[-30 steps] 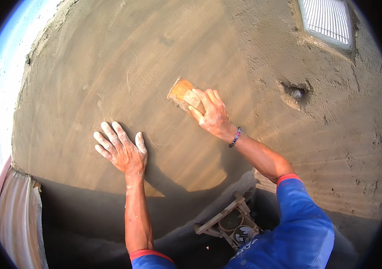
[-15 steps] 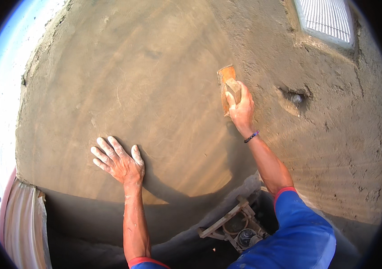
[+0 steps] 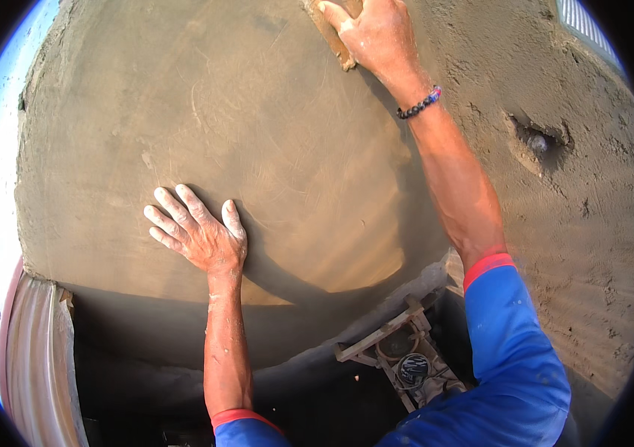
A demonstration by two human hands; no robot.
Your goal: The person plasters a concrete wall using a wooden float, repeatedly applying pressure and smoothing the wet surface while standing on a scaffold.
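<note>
1. The bare left hand (image 3: pixel 201 237) spreads wide, its 5 digits (image 3: pixel 232 218) splayed on the smooth, brown plaster wall (image 3: pixel 257 134), probably for steady support.
2. The right hand (image 3: pixel 382 37) grips a flat, brown, mortar-crusted float (image 3: pixel 330 37), apparently wooden, high on that wall, likely held firmly to keep it flush.

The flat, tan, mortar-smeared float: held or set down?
Held: the bare right grip clasps the float; the picture's top edge crops both.
</note>
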